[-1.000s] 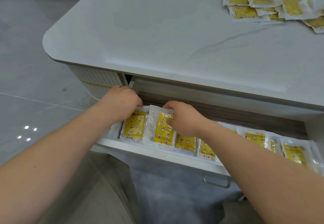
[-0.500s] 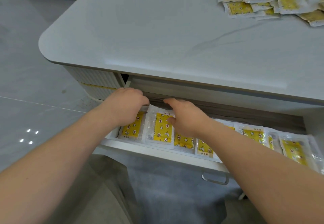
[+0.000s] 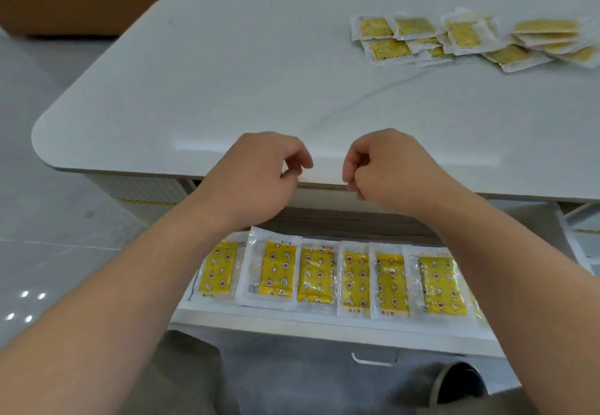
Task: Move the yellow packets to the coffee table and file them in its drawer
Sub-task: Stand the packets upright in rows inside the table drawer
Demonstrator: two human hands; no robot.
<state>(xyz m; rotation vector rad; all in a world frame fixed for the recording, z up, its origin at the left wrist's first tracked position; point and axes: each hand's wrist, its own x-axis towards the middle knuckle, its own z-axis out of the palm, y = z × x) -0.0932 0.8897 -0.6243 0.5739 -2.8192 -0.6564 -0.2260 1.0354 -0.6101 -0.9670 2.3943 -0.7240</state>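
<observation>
head view: yellow packets (image 3: 324, 275) are lying in a row in the open drawer (image 3: 292, 319), printed faces up, side by side and overlapping at their edges. six are showing plainly between the two forearms, and a sliver of another is peeking out beside the right forearm. the drawer is standing pulled out from under the near edge of the worktop (image 3: 227, 90), with its metal handle (image 3: 373, 359) facing the person. a second heap of packets (image 3: 470, 41) is lying loose and overlapping on the far right of the worktop, well apart from the drawer. the left hand (image 3: 256, 177) and right hand (image 3: 389, 171) are hovering above the back of the drawer, level with the worktop's edge, near each other but not touching. the fingers (image 3: 298, 158) of both hands are curling in toward the palms and holding nothing. pale floor tiles (image 3: 48, 219) are reflecting light at the left, and a dark shoe (image 3: 461, 385) is showing below the drawer.
</observation>
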